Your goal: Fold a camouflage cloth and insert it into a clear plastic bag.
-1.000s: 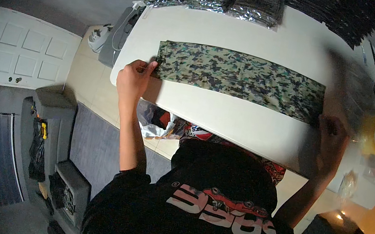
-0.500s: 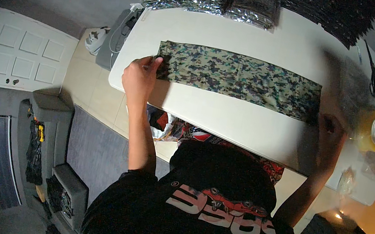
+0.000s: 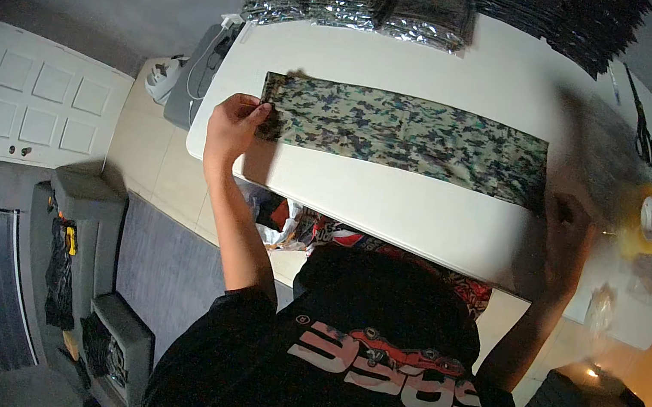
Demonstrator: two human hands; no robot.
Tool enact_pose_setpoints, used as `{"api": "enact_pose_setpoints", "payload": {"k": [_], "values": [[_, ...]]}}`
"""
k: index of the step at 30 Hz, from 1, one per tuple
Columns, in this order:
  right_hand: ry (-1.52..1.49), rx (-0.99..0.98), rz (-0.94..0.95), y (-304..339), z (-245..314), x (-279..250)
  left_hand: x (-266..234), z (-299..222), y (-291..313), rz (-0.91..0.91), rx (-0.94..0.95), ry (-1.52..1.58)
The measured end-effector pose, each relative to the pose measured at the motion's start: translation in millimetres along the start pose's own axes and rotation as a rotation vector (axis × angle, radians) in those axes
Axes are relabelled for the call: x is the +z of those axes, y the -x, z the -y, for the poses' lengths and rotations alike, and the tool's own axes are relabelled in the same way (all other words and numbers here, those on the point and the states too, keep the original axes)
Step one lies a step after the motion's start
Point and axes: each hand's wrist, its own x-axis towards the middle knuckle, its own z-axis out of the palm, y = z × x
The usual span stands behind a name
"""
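A long rectangular strip of camouflage cloth (image 3: 408, 135) in green, brown and black lies flat across the white table. My left hand (image 3: 233, 128) pinches its left end between thumb and fingers, near the lower corner. At the opposite end, my right hand (image 3: 569, 218) is curled in shadow by the lower right corner. Its fingers look closed on the cloth edge, though darkness hides the exact grip.
Stacks of dark folded packets in shiny clear wrap (image 3: 362, 1) line the table's far side. To the right are black-handled scissors (image 3: 644, 142), clear plastic sheets and a roll of yellowish tape (image 3: 649, 219). Below the white table's (image 3: 395, 207) near edge lie colourful bundled fabrics (image 3: 288, 219).
The view has shifted slightly. My left hand and the cloth's left end sit a little further left, and that end looks straighter. My right hand stays by its corner.
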Motion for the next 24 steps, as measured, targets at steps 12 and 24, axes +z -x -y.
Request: {"api": "enact_pose_setpoints", "payload": {"k": [12,24], "values": [[0.024,-0.075,-0.014,1,-5,6,-82,33,-40,-0.004,-0.080,0.355],[0.047,-0.088,-0.008,-2,-14,0,23,-127,7,0.235,0.337,0.072]]}}
